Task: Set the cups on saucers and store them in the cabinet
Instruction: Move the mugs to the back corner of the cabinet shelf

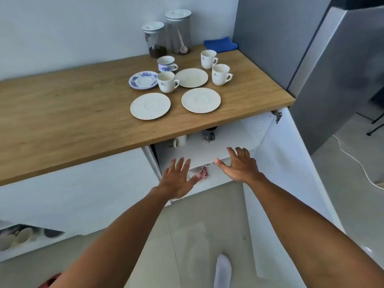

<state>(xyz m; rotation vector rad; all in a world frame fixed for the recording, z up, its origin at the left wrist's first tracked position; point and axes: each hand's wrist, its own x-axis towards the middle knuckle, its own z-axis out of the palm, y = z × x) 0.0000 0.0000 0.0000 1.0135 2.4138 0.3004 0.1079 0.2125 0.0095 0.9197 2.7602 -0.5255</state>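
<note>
1. Wooden counter (83,113) fills the upper middle of the view; below it the cabinet (228,138) stands open, its door (291,163) swung out to the right; a white shelf inside already carries a mug (179,141) and a dark object, too shaded to identify.
2. Three plain white saucers lie bare on the counter: front left saucer (150,106), front right saucer (201,100), rear saucer (191,77); a blue-patterned saucer (143,80) sits to their left.
3. Four cups stand directly on the wood, none on a saucer: blue-patterned cup (166,63), centre white cup (166,82), and two white cups at right (208,58) (220,74); handles point right.
4. Key relation: cups and saucers lie above and beyond both hands, over the counter edge; the open cabinet is directly ahead at hand level; judged, pairing has not begun and the hands must rise to the counter first.
5. Left hand (176,179) spread, palm down, empty, in front of the lower cabinet opening; right hand (239,165) spread likewise, empty, fingertips (231,151) near or on the shelf's front edge; contact cannot be confirmed; the right hand is nearer the right-hand cups.
</note>
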